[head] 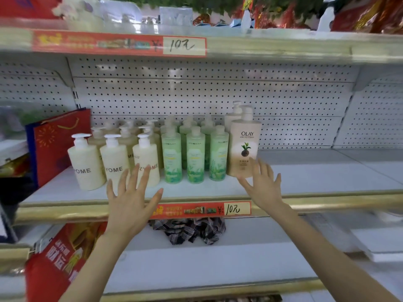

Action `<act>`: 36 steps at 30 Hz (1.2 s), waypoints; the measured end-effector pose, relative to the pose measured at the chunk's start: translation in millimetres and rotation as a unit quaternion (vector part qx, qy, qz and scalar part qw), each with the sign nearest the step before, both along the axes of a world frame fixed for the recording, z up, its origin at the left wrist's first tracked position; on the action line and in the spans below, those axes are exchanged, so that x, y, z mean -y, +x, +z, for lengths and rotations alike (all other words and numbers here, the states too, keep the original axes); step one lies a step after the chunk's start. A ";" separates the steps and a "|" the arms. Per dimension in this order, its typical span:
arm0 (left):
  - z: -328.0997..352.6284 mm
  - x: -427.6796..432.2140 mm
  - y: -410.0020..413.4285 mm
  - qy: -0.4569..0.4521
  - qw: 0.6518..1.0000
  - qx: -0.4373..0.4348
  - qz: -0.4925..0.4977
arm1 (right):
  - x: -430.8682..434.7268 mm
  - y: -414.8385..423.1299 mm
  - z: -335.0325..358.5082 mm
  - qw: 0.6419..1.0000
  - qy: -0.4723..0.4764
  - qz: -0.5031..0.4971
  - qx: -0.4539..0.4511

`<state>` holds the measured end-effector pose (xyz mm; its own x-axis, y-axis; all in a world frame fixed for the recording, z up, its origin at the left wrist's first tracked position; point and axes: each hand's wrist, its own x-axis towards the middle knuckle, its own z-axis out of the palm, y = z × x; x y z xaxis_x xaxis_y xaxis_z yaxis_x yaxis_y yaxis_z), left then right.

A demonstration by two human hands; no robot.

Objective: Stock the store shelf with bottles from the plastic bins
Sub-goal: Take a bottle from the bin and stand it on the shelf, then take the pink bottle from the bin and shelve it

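Observation:
On the white middle shelf [305,184] stand rows of cream pump bottles [87,162] at the left, green bottles [195,155] in the middle and a beige Olay pump bottle [243,147] at the right, with a second pump bottle behind it. My left hand [130,192] is raised with fingers spread in front of the cream bottles and holds nothing. My right hand [263,184] is spread too, just right of the Olay bottle's base, its fingertips at or very near the bottle. No plastic bin is in view.
A red gift bag [58,144] leans at the shelf's left end. The shelf to the right of the Olay bottle is bare. A plaid cloth [192,231] lies on the shelf below, beside a red package [56,258]. Red price strips [200,210] run along the shelf edges.

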<state>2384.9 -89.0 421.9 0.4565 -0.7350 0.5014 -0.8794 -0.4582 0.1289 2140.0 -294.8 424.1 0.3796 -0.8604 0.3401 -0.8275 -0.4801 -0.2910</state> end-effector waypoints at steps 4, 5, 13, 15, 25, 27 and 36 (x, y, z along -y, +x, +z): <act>-7.1 -21.3 4.8 0.003 1.000 -0.002 0.005 | -38.4 -12.1 -12.7 0.996 -0.043 -0.004 -0.075; -10.7 -26.9 5.4 0.007 1.000 0.000 0.006 | -47.0 -15.6 -16.8 0.995 -0.047 -0.001 -0.085; -58.3 -73.1 -4.6 0.055 0.997 -0.029 0.042 | -93.5 -25.9 -69.3 0.995 0.019 0.048 -0.084; -73.4 -85.0 -11.6 0.068 0.995 -0.046 0.049 | -104.1 -26.2 -86.4 0.993 0.037 0.066 -0.087; -169.5 -144.9 -63.9 0.134 0.981 -0.111 0.090 | -162.3 -35.0 -195.5 0.971 0.137 0.147 -0.132; -195.2 -154.9 -71.4 0.160 0.974 -0.127 0.096 | -173.7 -38.0 -224.1 0.966 0.153 0.158 -0.138; -301.8 -178.2 -81.2 0.247 0.947 -0.177 0.101 | -205.2 -52.4 -356.9 0.936 0.234 0.147 -0.217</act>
<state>2303.7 89.2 120.2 0.6878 -0.7199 -0.0929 -0.7092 -0.6938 0.1253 2087.6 -89.6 67.2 0.6382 -0.7138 -0.2882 -0.7689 -0.6096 -0.1929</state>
